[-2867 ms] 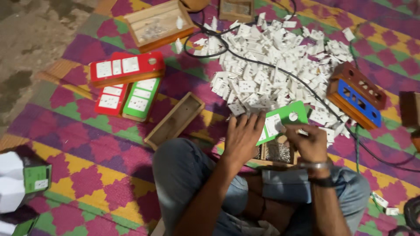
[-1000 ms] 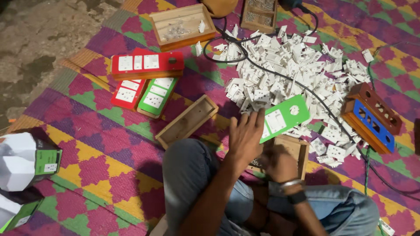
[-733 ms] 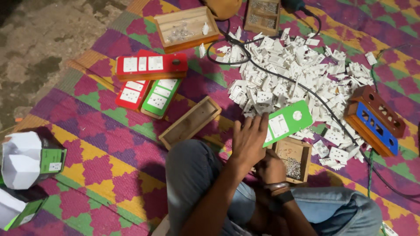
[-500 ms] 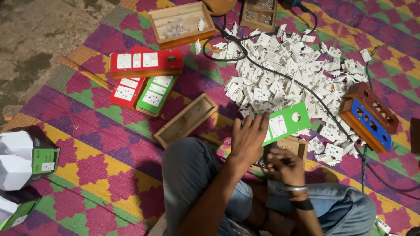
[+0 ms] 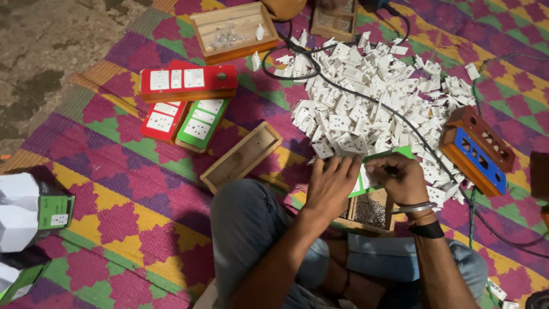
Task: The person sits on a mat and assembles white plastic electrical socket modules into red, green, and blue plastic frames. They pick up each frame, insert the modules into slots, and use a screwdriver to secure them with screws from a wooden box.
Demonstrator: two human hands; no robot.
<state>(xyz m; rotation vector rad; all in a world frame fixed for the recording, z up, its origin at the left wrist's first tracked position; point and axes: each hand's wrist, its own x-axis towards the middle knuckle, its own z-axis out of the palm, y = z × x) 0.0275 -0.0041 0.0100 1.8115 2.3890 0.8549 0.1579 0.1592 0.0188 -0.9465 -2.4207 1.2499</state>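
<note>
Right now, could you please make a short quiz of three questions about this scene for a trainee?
1. True or false: both hands touch the green panel.
2. What lies heaped on the mat beyond the hands? A) white socket parts B) coins C) cloth
3. Fill in: the small wooden box below the hands holds ____.

Key
1. True: left hand and right hand both rest on it.
2. A: the white pile.
3. Small metal pieces, too small to identify.

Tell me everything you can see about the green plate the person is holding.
The green plate is a flat, plastic-looking panel, mostly hidden by both hands. Its top edge shows above the right hand, and a strip with a white insert shows between that hand and the left hand. It is tilted above a small wooden box, beside the pile of white parts.
</note>
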